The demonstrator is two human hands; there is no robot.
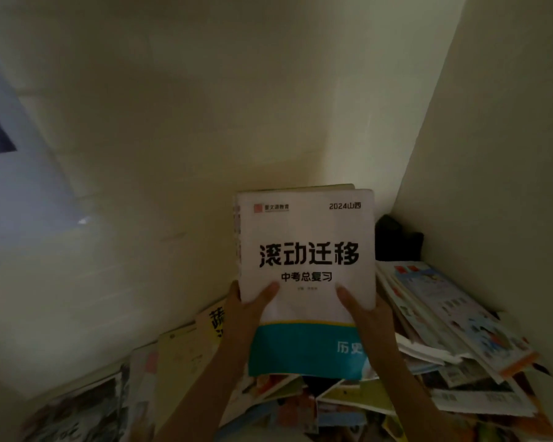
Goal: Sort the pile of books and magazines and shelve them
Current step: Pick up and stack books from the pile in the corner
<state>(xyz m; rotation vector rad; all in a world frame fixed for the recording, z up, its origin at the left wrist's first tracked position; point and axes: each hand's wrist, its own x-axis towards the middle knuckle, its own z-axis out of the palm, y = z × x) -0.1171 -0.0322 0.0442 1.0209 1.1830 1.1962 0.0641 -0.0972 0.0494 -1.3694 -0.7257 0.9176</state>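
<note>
I hold a white book (307,247) with large black Chinese characters and a teal band at its foot, upright in front of me. A second book sits behind it, only its top edge showing. My left hand (246,311) grips the lower left side with the thumb on the cover. My right hand (364,311) grips the lower right side, thumb on the cover too. Below lies the pile of books and magazines (332,400), loosely spread in a corner.
Pale walls (173,138) close in at left and right, meeting in a corner behind the book. A dark object (396,240) sits in that corner. Colourful magazines (454,317) slope at the right; yellow and white books (186,349) lean at the left.
</note>
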